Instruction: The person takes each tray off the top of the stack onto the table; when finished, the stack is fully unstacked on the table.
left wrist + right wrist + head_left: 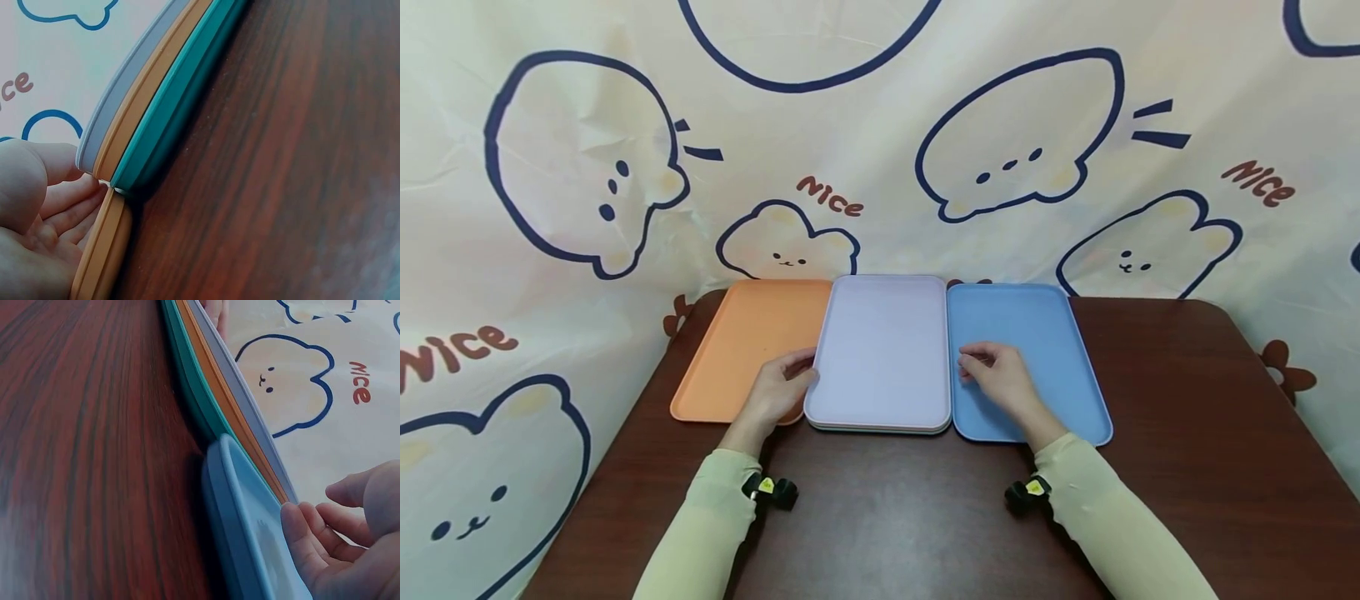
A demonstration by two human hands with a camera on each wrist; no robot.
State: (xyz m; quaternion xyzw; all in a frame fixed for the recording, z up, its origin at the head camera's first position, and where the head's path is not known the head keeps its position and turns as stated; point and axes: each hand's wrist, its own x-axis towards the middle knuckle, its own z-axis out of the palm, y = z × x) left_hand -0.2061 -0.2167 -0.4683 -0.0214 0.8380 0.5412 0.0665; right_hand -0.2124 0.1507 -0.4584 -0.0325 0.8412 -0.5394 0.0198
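A lavender tray (883, 350) tops a stack at the table's middle. Beneath it, the left wrist view shows an orange tray (147, 81) and a teal tray (178, 94) at the bottom. My left hand (772, 387) is at the stack's left edge, thumb and fingertips right at the rims, over a separate orange tray (730, 375). On the other side my right hand (1000, 377) hovers over a blue tray (1060, 375). Its fingers bend loosely, fingertips close to the stack's right edge in the right wrist view, and the thumb stands apart from them.
All trays lie on a dark brown wooden table (880, 517). The orange and blue trays flank the stack closely on either side. Behind the table hangs a pale cloth (880, 142) with bear drawings. Each wrist carries a small black camera.
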